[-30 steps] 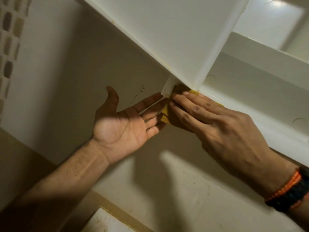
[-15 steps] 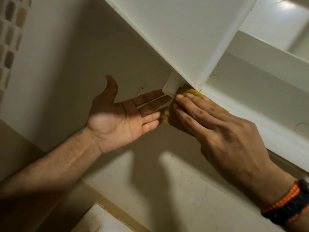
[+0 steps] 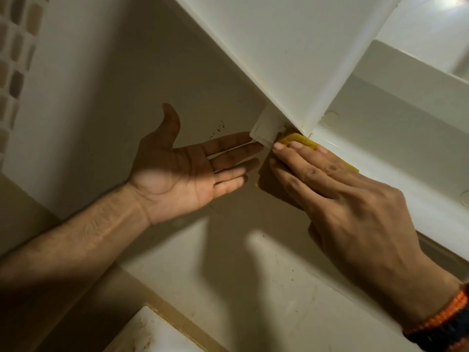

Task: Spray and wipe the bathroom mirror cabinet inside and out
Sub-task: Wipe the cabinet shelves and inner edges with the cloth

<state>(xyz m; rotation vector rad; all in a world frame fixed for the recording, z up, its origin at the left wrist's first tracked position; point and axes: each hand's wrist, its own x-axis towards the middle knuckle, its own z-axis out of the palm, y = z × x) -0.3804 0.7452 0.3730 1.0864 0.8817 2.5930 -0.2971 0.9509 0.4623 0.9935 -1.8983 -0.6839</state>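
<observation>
The cabinet [image 3: 291, 59] hangs on the wall, its white door swung open toward the camera and its shelves [image 3: 406, 72] showing at the right. The work sits at the bottom corner, where door and box meet beside a small white hinge tab [image 3: 264, 128]. A yellow cloth [image 3: 302, 142] is pressed there against the lower lip of the box.

The right hand [image 3: 342, 199] lies flat on the cloth, fingers straight and close together, pushing it into the corner. The left hand [image 3: 182, 171] is spread palm-up just beside it, fingertips at the tab, holding nothing; it looks to be steadying the door.

No spray bottle is in view, so spraying appears done for this patch, and wiping is in hand. The shelves and door back look white and unmarked, though dimly lit. A few dark specks [image 3: 217, 129] mark the wall just left of the tab. I judge the inside mostly done; the mirror front cannot be seen, so its state is unknown.
</observation>
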